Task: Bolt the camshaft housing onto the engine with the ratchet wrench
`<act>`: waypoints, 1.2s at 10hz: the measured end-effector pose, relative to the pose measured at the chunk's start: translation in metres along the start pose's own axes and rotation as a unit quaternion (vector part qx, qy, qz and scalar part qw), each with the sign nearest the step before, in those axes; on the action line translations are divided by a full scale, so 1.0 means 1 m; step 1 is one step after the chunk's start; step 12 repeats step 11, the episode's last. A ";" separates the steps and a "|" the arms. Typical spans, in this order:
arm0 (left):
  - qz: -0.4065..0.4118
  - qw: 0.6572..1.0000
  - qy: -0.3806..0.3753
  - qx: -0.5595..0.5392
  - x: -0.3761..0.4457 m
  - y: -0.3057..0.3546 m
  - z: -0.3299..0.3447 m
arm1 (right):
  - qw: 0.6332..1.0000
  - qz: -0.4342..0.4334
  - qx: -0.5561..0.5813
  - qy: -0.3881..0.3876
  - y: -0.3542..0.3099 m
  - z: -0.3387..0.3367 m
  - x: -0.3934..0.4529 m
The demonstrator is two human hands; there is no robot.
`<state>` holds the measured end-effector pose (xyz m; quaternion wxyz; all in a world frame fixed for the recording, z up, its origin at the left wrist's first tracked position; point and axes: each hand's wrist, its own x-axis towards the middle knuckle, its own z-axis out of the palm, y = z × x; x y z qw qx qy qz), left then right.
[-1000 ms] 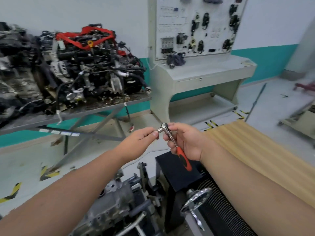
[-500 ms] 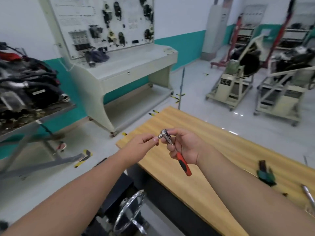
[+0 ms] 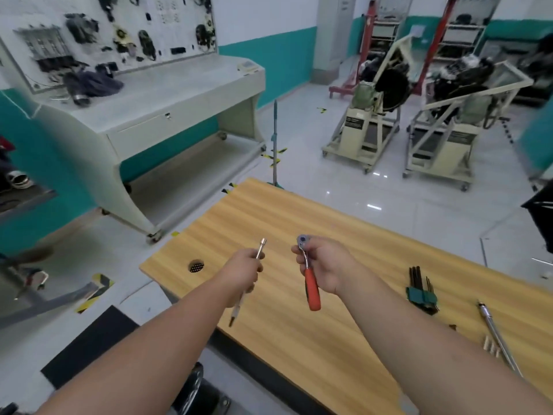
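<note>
Your right hand (image 3: 324,269) grips the rigid ratchet wrench (image 3: 309,278) near its head; left hand (image 3: 242,272) pinches a slim, light socket extension (image 3: 261,249)

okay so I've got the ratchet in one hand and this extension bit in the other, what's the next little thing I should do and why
Probably seat the slim silver socket extension, pinched in your left hand, onto the head of the orange-handled ratchet wrench gripped in your right hand. The two pieces sit apart above the wooden workbench, so the wrench likely cannot turn a bolt yet.
</note>
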<state>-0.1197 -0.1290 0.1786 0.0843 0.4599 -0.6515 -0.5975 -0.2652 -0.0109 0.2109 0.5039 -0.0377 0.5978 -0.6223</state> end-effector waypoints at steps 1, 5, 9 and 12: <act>-0.041 0.999 -0.023 -0.016 0.013 -0.011 0.025 | 0.996 0.005 0.008 0.083 0.025 -0.018 0.017; -0.066 0.991 -0.030 0.113 0.087 -0.096 0.112 | 0.901 0.033 -0.368 0.230 0.145 -0.094 0.098; -0.040 0.975 -0.014 0.220 0.105 -0.119 0.137 | 0.812 0.004 -0.549 0.197 0.163 -0.096 0.124; -0.060 0.976 -0.042 0.204 0.087 -0.122 0.114 | 0.829 -0.015 -0.520 0.204 0.154 -0.094 0.115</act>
